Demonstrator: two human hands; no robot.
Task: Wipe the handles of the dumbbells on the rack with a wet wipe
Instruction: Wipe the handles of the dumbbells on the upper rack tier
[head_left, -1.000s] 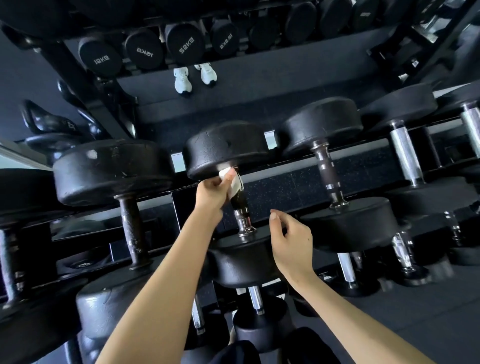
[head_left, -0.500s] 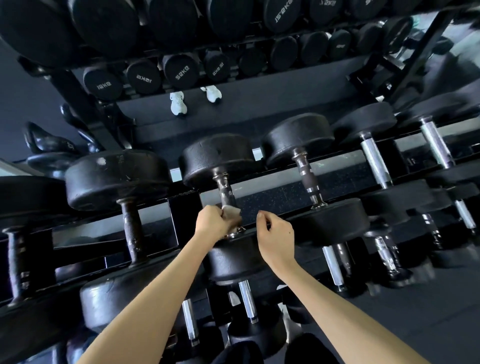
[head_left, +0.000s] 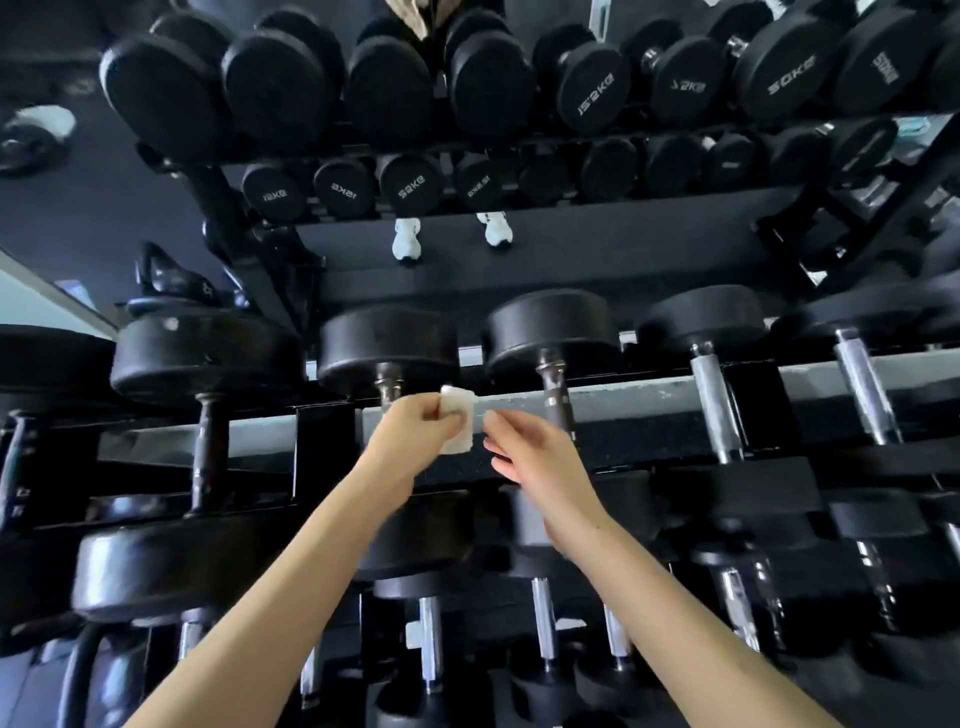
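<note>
Now the left hand (head_left: 415, 436) pinches a folded white wet wipe (head_left: 458, 418) just right of a dumbbell handle (head_left: 388, 385). Farther right of that handle, the right hand (head_left: 540, 462) has its fingers loosely curled and empty.

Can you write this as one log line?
left hand: pinches wet wipe | right hand: open, beside wipe | dumbbell handle: behind left hand

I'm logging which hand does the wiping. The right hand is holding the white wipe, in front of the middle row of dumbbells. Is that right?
Not quite: the hand is wrong. In the head view the left hand pinches the wet wipe, while the right hand holds nothing, its fingers loose beside the wipe. The rest stands: both are in front of the middle row of dumbbells.
</note>
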